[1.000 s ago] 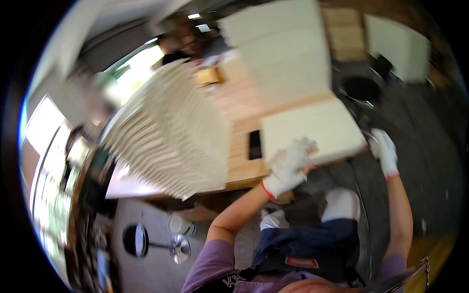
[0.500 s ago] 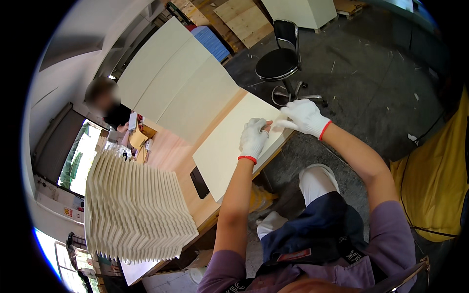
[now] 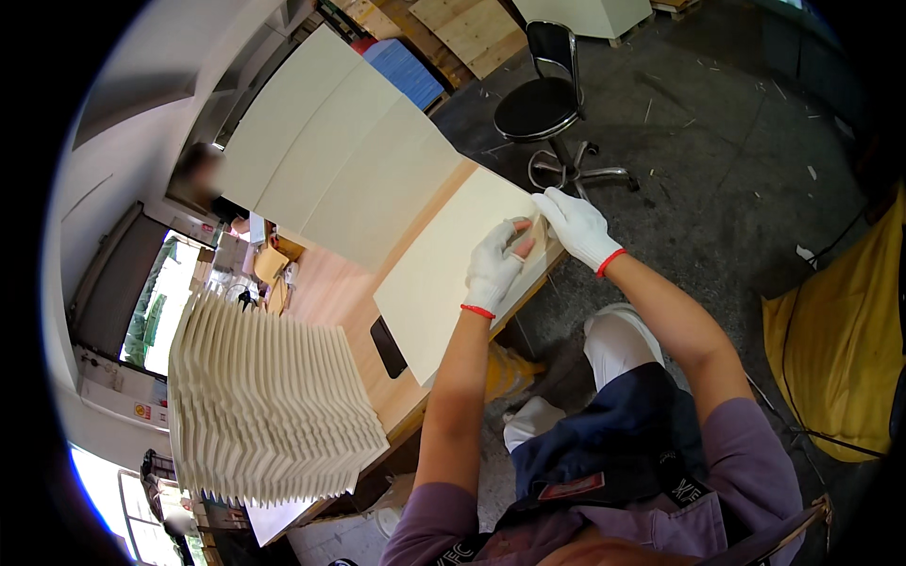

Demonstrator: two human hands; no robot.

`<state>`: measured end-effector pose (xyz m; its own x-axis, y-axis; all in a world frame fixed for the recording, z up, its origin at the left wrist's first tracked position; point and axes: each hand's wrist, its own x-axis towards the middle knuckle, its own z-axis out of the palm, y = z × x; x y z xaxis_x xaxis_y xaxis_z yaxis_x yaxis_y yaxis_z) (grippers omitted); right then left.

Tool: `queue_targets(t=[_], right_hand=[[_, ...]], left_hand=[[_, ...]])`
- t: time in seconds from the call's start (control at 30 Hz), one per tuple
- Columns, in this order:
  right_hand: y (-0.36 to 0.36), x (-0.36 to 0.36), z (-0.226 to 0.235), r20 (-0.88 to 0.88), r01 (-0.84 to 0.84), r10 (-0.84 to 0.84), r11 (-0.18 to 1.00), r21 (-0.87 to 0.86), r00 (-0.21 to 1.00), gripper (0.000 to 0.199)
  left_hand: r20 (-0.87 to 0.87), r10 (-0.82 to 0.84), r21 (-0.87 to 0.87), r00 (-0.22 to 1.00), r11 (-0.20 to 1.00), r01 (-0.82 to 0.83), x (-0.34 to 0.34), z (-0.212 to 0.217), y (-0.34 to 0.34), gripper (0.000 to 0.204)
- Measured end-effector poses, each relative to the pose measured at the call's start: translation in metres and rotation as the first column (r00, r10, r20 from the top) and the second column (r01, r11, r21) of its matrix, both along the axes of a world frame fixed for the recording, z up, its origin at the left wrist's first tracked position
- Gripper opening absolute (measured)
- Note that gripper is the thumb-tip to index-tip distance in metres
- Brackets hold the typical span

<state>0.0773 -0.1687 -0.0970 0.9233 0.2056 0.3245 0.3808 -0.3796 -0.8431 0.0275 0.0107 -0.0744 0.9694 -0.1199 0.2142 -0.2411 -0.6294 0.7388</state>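
Note:
My left hand (image 3: 494,266), in a white glove with bare fingertips, rests on a cream sheet stack (image 3: 429,288) with its fingers apart. Just beyond those fingertips, near the stack's right corner, is a small tan flat piece (image 3: 540,232); its kind is unclear. My right hand (image 3: 578,226), also white-gloved with a red cuff, is closed at that corner beside the tan piece. Its fingertips are partly hidden, so what they grip cannot be made out. A dark flat rectangular object (image 3: 388,348) lies along the stack's left edge.
A tall pile of wavy cream folded sheets (image 3: 274,406) stands at the table's left. Large cream panels (image 3: 349,141) lie across the far side. A black swivel chair (image 3: 538,108) is beyond the table, yellow fabric (image 3: 830,330) at right. Another person (image 3: 198,176) is far left.
My right hand has come down and left onto the stack's corner. My left hand's fingers have spread, and the tan piece now shows between the hands.

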Motion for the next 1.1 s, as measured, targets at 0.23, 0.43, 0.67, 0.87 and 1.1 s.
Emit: queue_targets(t=[0.23,0.43,0.67,0.87,1.1], right_hand=[[0.0,-0.002,-0.001,0.024,-0.038,0.037,0.998,0.046,0.999,0.039],[0.001,-0.004,0.0,0.053,-0.007,0.011,0.997,-0.079,0.999,0.04],[0.0,0.0,-0.007,0.068,-0.004,0.007,0.999,-0.048,0.998,0.042],[-0.001,-0.007,-0.001,0.146,-0.016,0.021,0.999,-0.035,0.989,0.044],[0.002,-0.002,-0.004,0.077,0.018,-0.016,1.0,-0.021,0.997,0.042]], left_hand=[[-0.043,0.031,0.038,0.999,0.999,-0.029,0.001,-0.003,0.003,0.035],[0.013,0.091,0.113,0.996,0.989,-0.092,-0.009,0.008,-0.007,0.034],[-0.016,0.079,0.241,0.997,0.968,-0.073,-0.008,0.01,-0.011,0.036],[0.046,0.094,0.153,0.995,0.983,-0.1,-0.012,0.01,-0.01,0.034],[0.051,0.113,0.206,0.992,0.971,-0.121,-0.007,0.006,-0.01,0.031]])
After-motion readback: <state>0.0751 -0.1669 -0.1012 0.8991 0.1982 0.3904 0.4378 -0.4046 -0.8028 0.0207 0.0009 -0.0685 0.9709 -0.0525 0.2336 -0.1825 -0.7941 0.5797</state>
